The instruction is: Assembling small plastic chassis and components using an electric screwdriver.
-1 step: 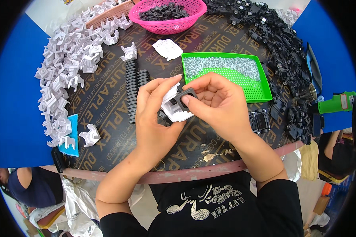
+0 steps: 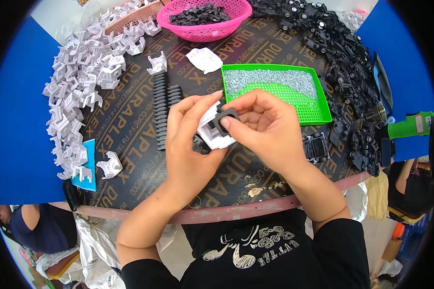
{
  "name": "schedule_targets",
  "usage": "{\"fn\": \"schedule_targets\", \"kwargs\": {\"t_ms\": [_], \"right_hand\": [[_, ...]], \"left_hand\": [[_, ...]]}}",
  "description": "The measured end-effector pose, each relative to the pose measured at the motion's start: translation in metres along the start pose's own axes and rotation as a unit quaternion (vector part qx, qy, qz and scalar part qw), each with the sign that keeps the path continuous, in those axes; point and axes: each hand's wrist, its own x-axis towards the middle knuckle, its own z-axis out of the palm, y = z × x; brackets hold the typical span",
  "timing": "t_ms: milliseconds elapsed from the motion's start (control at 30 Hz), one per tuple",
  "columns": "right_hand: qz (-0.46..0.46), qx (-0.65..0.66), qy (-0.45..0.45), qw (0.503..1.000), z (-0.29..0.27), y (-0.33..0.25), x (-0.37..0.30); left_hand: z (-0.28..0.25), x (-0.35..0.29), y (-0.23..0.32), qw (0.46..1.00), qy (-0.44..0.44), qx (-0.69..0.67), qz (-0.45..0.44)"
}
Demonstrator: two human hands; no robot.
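At table centre, both hands meet over one small assembly. Left hand (image 2: 188, 139) cups a white plastic bracket (image 2: 212, 131) from the 9 o'clock side, fingers curled round it, thumb on top. Right hand (image 2: 267, 127) comes in from 3 o'clock – thumb and forefinger pinched on a small black frame piece (image 2: 225, 117), which sits pressed against the white bracket's upper face. Both parts are held just above the dark round table (image 2: 144, 159).

Outward from the grip: just at 9 o'clock of the hands, rows of stacked black ribbed parts (image 2: 161, 111) lie on the table. At 1 o'clock, a green tray (image 2: 318, 113) holding silvery screws (image 2: 270, 78). At 12 o'clock, a pink basket (image 2: 205, 31) of dark pieces. At 10 o'clock, a big heap of white brackets (image 2: 84, 82) – a blue card (image 2: 89, 176) lies at 8 o'clock. At 2 to 3 o'clock, a pile of black assembled parts (image 2: 345, 67); one separate black part (image 2: 316, 147) lies beside the right wrist.
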Motion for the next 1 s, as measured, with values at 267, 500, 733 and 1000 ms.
{"fn": "schedule_targets", "kwargs": {"t_ms": [267, 500, 733, 1000], "right_hand": [[-0.089, -0.269, 0.007, 0.959, 0.007, 0.002, -0.011], [-0.166, -0.510, 0.199, 0.820, -0.081, -0.073, 0.021], [0.104, -0.631, 0.015, 0.769, -0.254, -0.029, 0.049], [-0.002, -0.550, 0.261, 0.793, -0.203, -0.058, 0.038]], "left_hand": [[0.015, -0.001, -0.007, 0.999, 0.041, -0.011, 0.011], [-0.009, 0.007, -0.005, 0.902, 0.056, -0.379, -0.199], [-0.031, 0.019, -0.009, 0.886, 0.108, -0.422, -0.161], [-0.001, 0.013, -0.010, 0.907, 0.032, -0.397, -0.133]]}}
